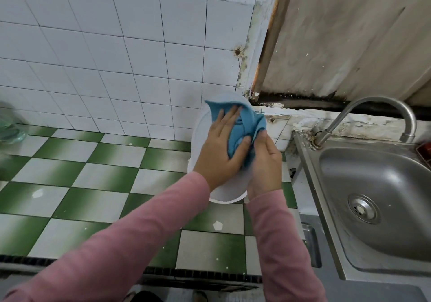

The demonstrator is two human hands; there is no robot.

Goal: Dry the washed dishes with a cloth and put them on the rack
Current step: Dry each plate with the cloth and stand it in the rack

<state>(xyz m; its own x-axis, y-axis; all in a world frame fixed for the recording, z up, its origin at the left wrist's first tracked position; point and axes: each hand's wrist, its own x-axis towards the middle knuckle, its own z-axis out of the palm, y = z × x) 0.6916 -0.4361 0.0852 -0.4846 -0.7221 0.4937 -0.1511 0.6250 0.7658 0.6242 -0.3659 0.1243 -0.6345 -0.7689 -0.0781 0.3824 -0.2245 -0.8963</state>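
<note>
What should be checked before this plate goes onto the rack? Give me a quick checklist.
1. Plate held securely: ok, the right hand grips its edge.
2. Cloth on the plate: ok, the left hand presses it there.
3. Plate dry: cannot tell.
4. Rack within reach: cannot tell, none in view.
5. Plate clear of the tap: ok, it is held left of the sink.

Passable over checkered counter (93,173) left of plate (200,138). Blocked behind by tiled wall (116,57), on the right by sink (373,196) and arching faucet (384,108). Blurred greenish glass item (9,127) at far left.
</note>
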